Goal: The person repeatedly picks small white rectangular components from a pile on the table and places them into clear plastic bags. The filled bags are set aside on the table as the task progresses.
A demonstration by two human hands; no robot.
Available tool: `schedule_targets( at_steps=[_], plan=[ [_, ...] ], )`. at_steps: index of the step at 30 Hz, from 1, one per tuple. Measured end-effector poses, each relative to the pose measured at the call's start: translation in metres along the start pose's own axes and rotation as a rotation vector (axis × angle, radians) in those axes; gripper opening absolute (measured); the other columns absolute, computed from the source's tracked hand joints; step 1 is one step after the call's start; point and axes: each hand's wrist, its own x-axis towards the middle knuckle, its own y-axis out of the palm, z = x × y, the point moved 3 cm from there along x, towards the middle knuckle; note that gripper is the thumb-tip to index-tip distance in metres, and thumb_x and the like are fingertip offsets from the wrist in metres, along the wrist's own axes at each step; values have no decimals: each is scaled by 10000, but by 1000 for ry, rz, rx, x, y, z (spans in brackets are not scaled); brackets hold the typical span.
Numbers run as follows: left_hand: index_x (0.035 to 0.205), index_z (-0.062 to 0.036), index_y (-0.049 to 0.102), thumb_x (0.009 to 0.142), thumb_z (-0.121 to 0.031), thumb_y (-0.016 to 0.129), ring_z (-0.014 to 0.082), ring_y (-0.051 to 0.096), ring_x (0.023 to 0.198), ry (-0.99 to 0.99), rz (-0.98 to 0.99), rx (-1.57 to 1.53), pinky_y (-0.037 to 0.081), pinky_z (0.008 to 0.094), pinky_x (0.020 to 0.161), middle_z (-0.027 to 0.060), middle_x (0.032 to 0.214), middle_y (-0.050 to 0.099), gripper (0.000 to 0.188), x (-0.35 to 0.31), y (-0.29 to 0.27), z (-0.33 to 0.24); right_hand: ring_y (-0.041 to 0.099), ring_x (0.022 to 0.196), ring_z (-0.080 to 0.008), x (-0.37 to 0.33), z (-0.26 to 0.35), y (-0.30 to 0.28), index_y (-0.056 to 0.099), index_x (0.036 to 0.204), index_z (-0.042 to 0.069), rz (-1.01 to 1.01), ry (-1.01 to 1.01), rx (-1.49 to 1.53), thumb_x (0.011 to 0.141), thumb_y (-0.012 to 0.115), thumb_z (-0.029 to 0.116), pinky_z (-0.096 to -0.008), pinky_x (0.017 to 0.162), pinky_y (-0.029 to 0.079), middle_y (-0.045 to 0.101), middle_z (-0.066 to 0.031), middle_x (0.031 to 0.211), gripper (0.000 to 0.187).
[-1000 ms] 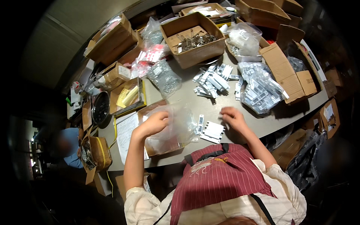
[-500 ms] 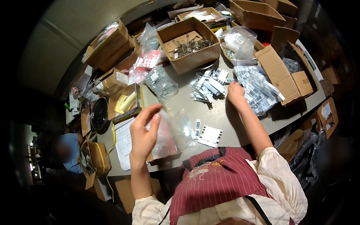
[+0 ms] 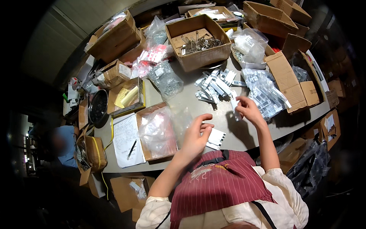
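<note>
My right hand (image 3: 250, 109) pinches a narrow, white-and-grey flat strip (image 3: 234, 103) between thumb and fingers, holding it above the table just in front of a loose pile of similar strips (image 3: 215, 86). My left hand (image 3: 198, 134) is loosely curled with thumb and fingers apart, and nothing shows in it. It hovers over a small row of white strips with dark ends (image 3: 216, 139) near the table's front edge, hiding part of them. A thin clear plastic bag (image 3: 182, 116) lies just beyond my left hand.
Beside my left arm are a cardboard tray with clear bags (image 3: 157, 131) and written sheets (image 3: 126, 143) with a pen. An open box of metal clips (image 3: 200, 44) stands at the back. Right of the pile lie a bag of strips (image 3: 265, 91) and an open carton (image 3: 284, 78).
My right hand has drawn back toward me from the pile's right side, now with a strip in it. My left hand has moved right, from above the plastic bags to the row of strips.
</note>
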Motion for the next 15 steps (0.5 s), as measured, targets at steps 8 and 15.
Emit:
schedule_targets(
  at_steps=[8,15],
  plan=[
    [1130,-6,616,961,-198,648,123,677,748,-252,56,-141,525,269,571,99,1012,703,257,26,38,46,436,670,-8,-62,-3,43,641,1103,24,277,250,591,852,584,100,-173,603,336,558,56,827,268],
    [1038,-15,604,968,-204,634,140,672,783,-388,46,-371,544,264,665,100,955,682,205,26,40,70,532,789,-48,-75,-5,65,632,1102,29,200,62,534,910,682,162,-211,724,418,614,32,925,239]
  ],
)
